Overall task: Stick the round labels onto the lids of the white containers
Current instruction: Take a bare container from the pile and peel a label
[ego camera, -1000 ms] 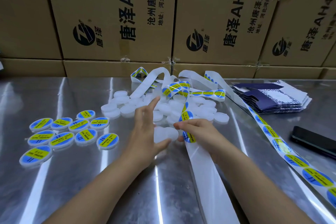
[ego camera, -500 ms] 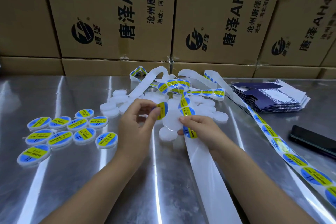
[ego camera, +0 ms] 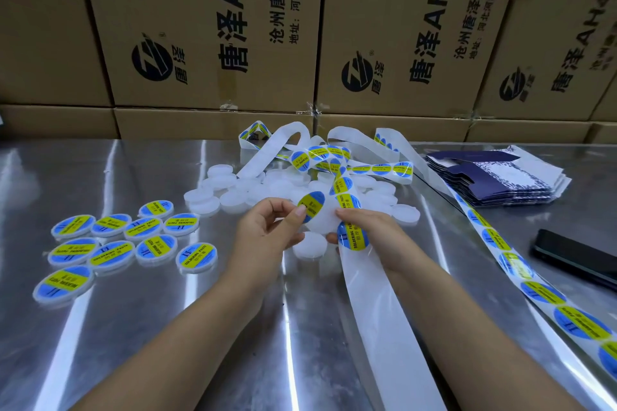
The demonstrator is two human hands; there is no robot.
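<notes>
Nearest me the backing strip [ego camera: 370, 304] trails out from under my right hand [ego camera: 370, 230], whose curled fingers grip a white container [ego camera: 322, 225] together with the strip. My left hand [ego camera: 267, 230], open a second ago, now pinches a peeled round label [ego camera: 312, 205] and has carried it over that lid, so I judge pressing down comes next. The labelled containers [ego camera: 157, 248] lie to the left, and the bare heap [ego camera: 233, 198] waits beyond.

Holds both forearms in from the bottom edge, converging mid-frame. Pinches round label [ego camera: 311, 205] between thumb and forefinger of left hand [ego camera: 267, 230], centre-left. Grips white container [ego camera: 317, 223] in right hand [ego camera: 370, 230], fingers curled, knuckles up, just right of centre.
</notes>
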